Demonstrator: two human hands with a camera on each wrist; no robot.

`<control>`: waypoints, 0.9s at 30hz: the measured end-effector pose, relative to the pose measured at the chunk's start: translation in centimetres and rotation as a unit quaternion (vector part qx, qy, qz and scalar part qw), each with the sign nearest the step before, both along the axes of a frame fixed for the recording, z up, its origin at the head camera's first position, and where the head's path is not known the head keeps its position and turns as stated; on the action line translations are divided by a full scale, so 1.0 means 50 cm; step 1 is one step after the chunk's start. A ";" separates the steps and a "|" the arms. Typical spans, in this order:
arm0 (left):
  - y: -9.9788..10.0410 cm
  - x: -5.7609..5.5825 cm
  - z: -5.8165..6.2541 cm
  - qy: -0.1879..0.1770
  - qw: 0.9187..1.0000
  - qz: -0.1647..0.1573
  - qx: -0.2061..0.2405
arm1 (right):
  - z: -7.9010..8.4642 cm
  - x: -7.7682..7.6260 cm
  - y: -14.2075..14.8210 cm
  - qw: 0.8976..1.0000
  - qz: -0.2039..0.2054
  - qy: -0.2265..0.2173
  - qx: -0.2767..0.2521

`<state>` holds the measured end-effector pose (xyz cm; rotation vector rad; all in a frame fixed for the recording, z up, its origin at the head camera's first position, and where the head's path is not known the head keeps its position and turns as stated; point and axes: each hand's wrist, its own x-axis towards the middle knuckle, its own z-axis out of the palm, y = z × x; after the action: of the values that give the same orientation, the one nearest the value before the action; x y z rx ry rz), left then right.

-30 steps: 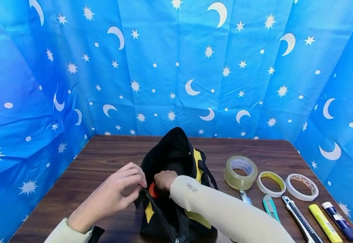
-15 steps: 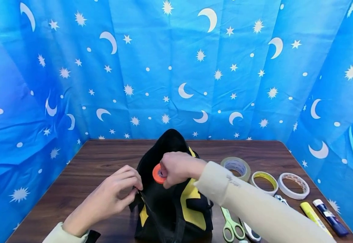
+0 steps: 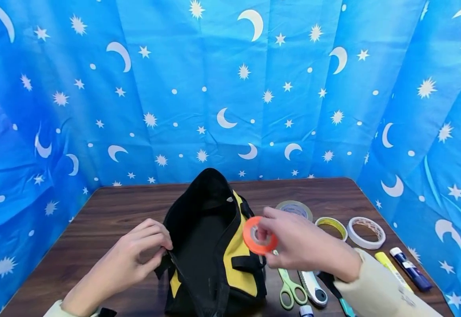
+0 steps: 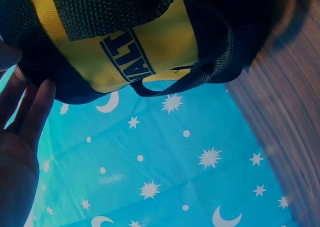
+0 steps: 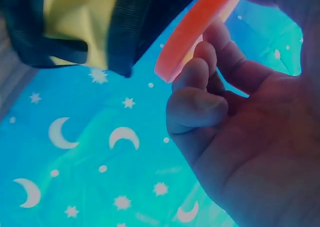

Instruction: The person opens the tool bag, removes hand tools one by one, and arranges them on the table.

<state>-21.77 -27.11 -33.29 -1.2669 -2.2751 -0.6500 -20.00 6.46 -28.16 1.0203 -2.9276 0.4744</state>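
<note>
A black and yellow tool bag [image 3: 240, 275] stands on the table with its top unzipped and its dark inside showing. The left hand [image 3: 125, 259] pinches the bag's left rim between thumb and fingers; the left wrist view shows its fingers [image 4: 42, 104] at the edge of the fabric. Just right of the bag's opening, the right hand [image 3: 298, 242] grips an orange roll of tape [image 3: 250, 237], its fingers reaching into the core. In the right wrist view the orange roll [image 5: 192, 34] appears edge-on beside the bag.
Right of the bag lie a clear tape roll [image 3: 294, 208], a yellow-lined roll [image 3: 332, 226], a white roll [image 3: 367, 233], green scissors [image 3: 291, 290], a white cutter [image 3: 314, 290], a yellow stick [image 3: 393, 268] and a navy glue stick [image 3: 410, 269]. A blue curtain [image 3: 198, 88] surrounds the table [image 3: 127, 207].
The right hand has come up out of the bag with the orange tape roll and moved right, past the bag's rim. The left hand keeps hold of the left rim. The head view has shifted.
</note>
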 end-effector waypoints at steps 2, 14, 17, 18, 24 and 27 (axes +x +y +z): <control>-0.006 0.000 -0.002 -0.001 1.000 -0.004 0.004 | -0.015 0.018 0.018 1.000 -0.005 -0.011 -0.005; -0.031 0.007 -0.003 0.014 1.000 -0.015 0.021 | -0.156 0.119 0.135 0.981 -0.058 -0.185 -0.006; -0.037 0.013 0.000 0.015 1.000 -0.010 0.020 | -0.207 0.139 0.169 0.984 -0.060 -0.170 -0.009; -0.039 0.015 0.001 0.014 1.000 -0.007 0.020 | -0.224 0.146 0.179 0.984 -0.063 -0.165 -0.012; -0.049 0.024 0.005 0.019 1.000 -0.001 0.023 | -0.321 0.175 0.215 0.984 -0.127 -0.125 -0.006; -0.050 0.027 0.006 0.021 0.999 -0.001 0.026 | -0.372 0.168 0.235 0.965 -0.146 -0.209 -0.054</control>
<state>-20.41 -29.60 -32.99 -1.2474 -2.2099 -0.6728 -11.60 18.22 -46.75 0.5111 -3.2834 0.9231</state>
